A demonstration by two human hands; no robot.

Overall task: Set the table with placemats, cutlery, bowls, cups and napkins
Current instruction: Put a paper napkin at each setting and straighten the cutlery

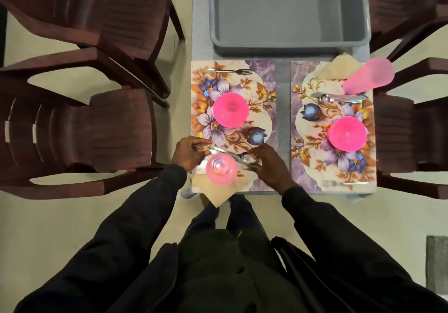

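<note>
Two floral placemats lie side by side: the left placemat (264, 80) and the right placemat (297, 109). Each carries a pink bowl, the left bowl (230, 109) and the right bowl (347, 134), and a fork, the far fork (230, 71) and the near-right fork (339, 183). On the left mat's near end stand a pink cup (221, 169) on a beige napkin (218, 192). A knife and spoon (236, 155) lie just beyond the cup. My left hand (190, 152) pinches their handle end; my right hand (266, 162) holds the spoon-bowl end. The right mat also has a knife and spoon (339, 97), a pink cup (368, 76) and a napkin (337, 69).
A grey plastic tub (288, 43) sits at the table's far end. Dark brown plastic chairs stand left (92, 123) and right (412, 131) of the small grey table (282, 94).
</note>
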